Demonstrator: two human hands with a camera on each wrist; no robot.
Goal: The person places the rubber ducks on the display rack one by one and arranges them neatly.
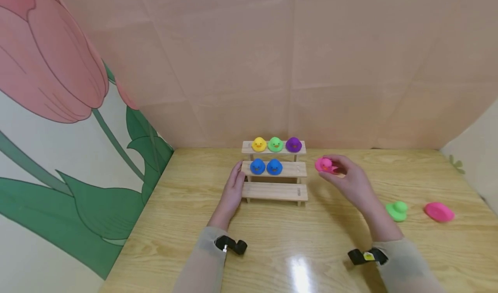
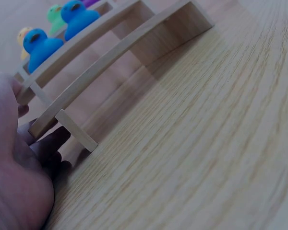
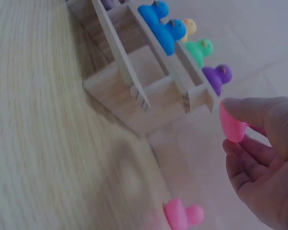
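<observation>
A three-step wooden rack (image 1: 274, 191) stands on the table. My left hand (image 1: 233, 189) grips its left end, and in the left wrist view fingers (image 2: 50, 146) curl around beneath the lowest shelf's end. A yellow duck (image 1: 258, 144), a green duck (image 1: 275, 144) and a purple duck (image 1: 293, 144) sit on the top step. Two blue ducks (image 1: 257, 166) occupy the left part of the middle step. To the right of the rack, my right hand (image 1: 352, 180) pinches a pink rubber duck (image 1: 325, 164) between thumb and fingers, above the table.
Another green duck (image 1: 397, 211) and a pink duck (image 1: 439, 212) are on the table at the right. A pink duck (image 3: 180, 214) shows low in the right wrist view. A draped cloth (image 1: 233, 68) hangs behind the table (image 1: 186, 189); a tulip-printed panel (image 1: 113, 206) stands left.
</observation>
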